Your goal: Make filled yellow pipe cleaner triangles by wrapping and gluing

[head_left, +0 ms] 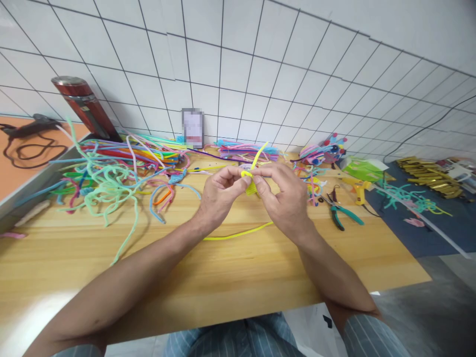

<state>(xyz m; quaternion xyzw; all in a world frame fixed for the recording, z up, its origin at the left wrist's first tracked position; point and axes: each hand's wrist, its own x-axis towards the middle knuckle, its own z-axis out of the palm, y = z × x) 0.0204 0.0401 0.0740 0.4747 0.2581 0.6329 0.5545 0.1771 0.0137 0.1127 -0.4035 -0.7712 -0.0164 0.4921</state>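
Between my two hands is a small coiled piece of yellow pipe cleaner, with one loose end sticking up above the fingers. My left hand pinches it from the left with thumb and forefinger. From the right, my right hand grips the same piece between thumb and forefinger, the fingertips of both hands nearly meeting. Part of the coil is hidden behind the fingers. Below the hands a straight yellow pipe cleaner lies on the wooden table.
Tangled pale green pipe cleaners and coloured bundles lie at left, near a red-brown flask. A phone leans against the tiled wall. At right are teal-handled pliers and a yellow glue gun.
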